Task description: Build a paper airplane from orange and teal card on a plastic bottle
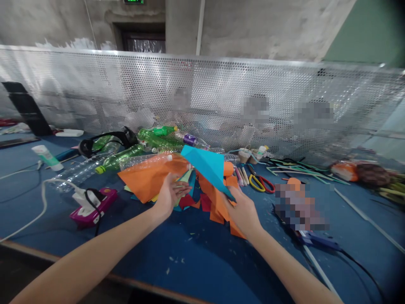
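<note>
A sheet of bright blue paper [205, 165] is raised above the heap, pinched at its lower right corner by my right hand [243, 211]. Left of it, my left hand [171, 195] is open, its fingers stretched over the pile and nothing clearly gripped. A large orange sheet [144, 179] lies beside that hand. Orange paper strips [218, 207] and red scraps [205, 202] are spread between the two hands. Part of the pile is hidden behind the hands and the blue sheet.
Green plastic bottles [125, 158] and clear ones lie behind the paper. Scissors [262, 184] and a blue glue gun [322, 241] are on the right. At left sits a magenta power strip [94, 211] with cables. A perforated metal screen [215, 88] borders the table's back.
</note>
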Motion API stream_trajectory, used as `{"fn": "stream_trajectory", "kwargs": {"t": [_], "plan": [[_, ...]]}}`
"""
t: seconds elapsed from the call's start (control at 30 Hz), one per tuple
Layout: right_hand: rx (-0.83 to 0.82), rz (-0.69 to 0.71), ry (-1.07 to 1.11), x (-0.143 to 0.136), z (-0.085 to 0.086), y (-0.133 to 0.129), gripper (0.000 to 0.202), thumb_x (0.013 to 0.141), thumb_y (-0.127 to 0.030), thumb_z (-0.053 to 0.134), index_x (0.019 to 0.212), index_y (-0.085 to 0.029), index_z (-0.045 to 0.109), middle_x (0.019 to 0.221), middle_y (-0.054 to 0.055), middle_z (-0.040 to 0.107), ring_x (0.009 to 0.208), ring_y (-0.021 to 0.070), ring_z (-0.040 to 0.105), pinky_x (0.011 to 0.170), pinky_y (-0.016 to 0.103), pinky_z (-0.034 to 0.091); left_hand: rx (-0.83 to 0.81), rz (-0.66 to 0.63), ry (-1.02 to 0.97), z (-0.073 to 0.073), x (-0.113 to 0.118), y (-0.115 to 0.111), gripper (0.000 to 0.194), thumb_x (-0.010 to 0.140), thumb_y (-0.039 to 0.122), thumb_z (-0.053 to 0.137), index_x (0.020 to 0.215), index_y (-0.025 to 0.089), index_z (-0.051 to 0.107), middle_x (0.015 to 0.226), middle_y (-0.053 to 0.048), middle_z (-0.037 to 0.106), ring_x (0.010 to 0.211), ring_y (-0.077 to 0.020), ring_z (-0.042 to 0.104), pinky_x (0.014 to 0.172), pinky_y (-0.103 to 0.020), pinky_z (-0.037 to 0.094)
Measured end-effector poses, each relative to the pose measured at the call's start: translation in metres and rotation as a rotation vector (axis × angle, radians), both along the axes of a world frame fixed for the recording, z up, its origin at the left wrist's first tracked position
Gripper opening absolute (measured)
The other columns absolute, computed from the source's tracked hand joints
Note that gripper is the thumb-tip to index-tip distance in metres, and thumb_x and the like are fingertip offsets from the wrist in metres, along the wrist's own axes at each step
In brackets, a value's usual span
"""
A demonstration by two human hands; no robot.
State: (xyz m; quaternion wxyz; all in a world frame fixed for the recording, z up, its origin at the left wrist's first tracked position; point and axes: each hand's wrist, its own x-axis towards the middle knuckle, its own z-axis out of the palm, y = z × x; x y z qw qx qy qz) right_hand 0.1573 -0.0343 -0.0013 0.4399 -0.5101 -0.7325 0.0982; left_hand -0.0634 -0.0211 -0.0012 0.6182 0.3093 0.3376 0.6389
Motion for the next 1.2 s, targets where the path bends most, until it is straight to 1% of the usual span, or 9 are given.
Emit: {"fn": "stream_trajectory", "kwargs": {"t": [0.07, 0.13, 0.23, 0.37, 0.5, 0.6, 0.77, 0.93, 1.2], "plan": [[0.017, -0.009, 0.176, -0.001, 0.007, -0.006, 0.018, 0.079, -0.037, 0.057, 0.09, -0.024, 0.063, 0.082, 0.005, 0.066, 0.077, 0.0233, 0.059, 0.072, 0.033, 0.045, -0.008, -0.077, 0.062, -0.001, 0.001, -0.002, 0.03, 0.074, 0.042, 0.058, 0.079, 0.013, 0.059, 0.072, -0.009, 0.065, 0.076, -0.0252, 0.067, 0.082, -0.039, 0.049], [0.0, 0.043, 0.421, -0.004, 0.014, -0.009, 0.027, 0.079, -0.039, 0.059, 0.101, -0.024, 0.06, 0.098, 0.006, 0.066, 0.091, 0.0238, 0.059, 0.079, 0.034, 0.046, 0.0, -0.17, 0.132, -0.001, 0.004, -0.005, 0.024, 0.072, 0.035, 0.062, 0.075, 0.012, 0.061, 0.074, -0.01, 0.066, 0.077, -0.0257, 0.067, 0.082, -0.039, 0.05], [-0.144, 0.149, 0.814, -0.007, 0.015, -0.005, 0.043, 0.078, -0.041, 0.06, 0.118, -0.027, 0.052, 0.121, 0.004, 0.058, 0.107, 0.0228, 0.055, 0.086, 0.035, 0.048, 0.018, -0.327, 0.219, -0.001, 0.009, -0.011, 0.025, 0.072, 0.032, 0.066, 0.084, 0.011, 0.064, 0.087, -0.013, 0.068, 0.089, -0.0271, 0.065, 0.088, -0.039, 0.047], [-0.43, 0.21, 1.07, -0.008, 0.002, 0.007, 0.042, 0.072, -0.039, 0.068, 0.112, -0.029, 0.056, 0.113, 0.001, 0.063, 0.092, 0.0197, 0.062, 0.069, 0.031, 0.056, 0.015, -0.445, 0.252, -0.001, 0.014, -0.017, 0.037, 0.069, 0.024, 0.073, 0.103, 0.016, 0.062, 0.111, -0.01, 0.064, 0.106, -0.0261, 0.058, 0.096, -0.038, 0.043], [-0.641, 0.149, 1.094, -0.011, -0.01, 0.011, 0.028, 0.069, -0.033, 0.071, 0.094, -0.025, 0.062, 0.098, 0.0, 0.066, 0.079, 0.0152, 0.063, 0.059, 0.024, 0.057, -0.009, -0.51, 0.16, -0.001, 0.016, -0.017, 0.032, 0.074, 0.024, 0.068, 0.105, 0.015, 0.064, 0.122, -0.01, 0.059, 0.117, -0.0252, 0.05, 0.102, -0.036, 0.039], [-0.712, 0.158, 1.112, -0.014, -0.012, 0.009, 0.018, 0.072, -0.032, 0.069, 0.086, -0.023, 0.063, 0.094, 0.0, 0.065, 0.082, 0.0157, 0.062, 0.065, 0.026, 0.058, -0.016, -0.467, 0.058, -0.002, 0.016, -0.014, 0.027, 0.08, 0.024, 0.063, 0.105, 0.014, 0.065, 0.122, -0.01, 0.059, 0.116, -0.0251, 0.051, 0.103, -0.037, 0.039], [-0.743, 0.214, 1.131, -0.014, -0.008, 0.007, 0.018, 0.077, -0.038, 0.063, 0.082, -0.021, 0.063, 0.087, 0.003, 0.066, 0.079, 0.0169, 0.063, 0.07, 0.029, 0.058, -0.092, -0.349, -0.041, -0.004, 0.017, -0.011, 0.032, 0.082, 0.015, 0.059, 0.113, 0.014, 0.06, 0.12, -0.01, 0.06, 0.11, -0.0243, 0.056, 0.1, -0.038, 0.042], [-0.752, 0.275, 1.081, -0.01, -0.013, 0.013, 0.016, 0.074, -0.034, 0.066, 0.082, -0.02, 0.063, 0.084, 0.004, 0.068, 0.073, 0.0159, 0.064, 0.067, 0.027, 0.057, -0.151, -0.277, -0.027, -0.002, 0.017, -0.013, 0.029, 0.083, 0.012, 0.056, 0.111, 0.012, 0.06, 0.116, -0.012, 0.062, 0.106, -0.0241, 0.059, 0.098, -0.038, 0.045], [-0.738, 0.359, 0.871, -0.014, -0.019, 0.012, 0.027, 0.07, -0.042, 0.066, 0.081, -0.017, 0.064, 0.081, 0.006, 0.07, 0.072, 0.0167, 0.065, 0.069, 0.028, 0.055, -0.117, -0.413, 0.038, -0.009, 0.031, -0.014, 0.022, 0.074, 0.018, 0.067, 0.095, 0.012, 0.069, 0.112, -0.01, 0.065, 0.107, -0.0251, 0.058, 0.098, -0.037, 0.045]]}}
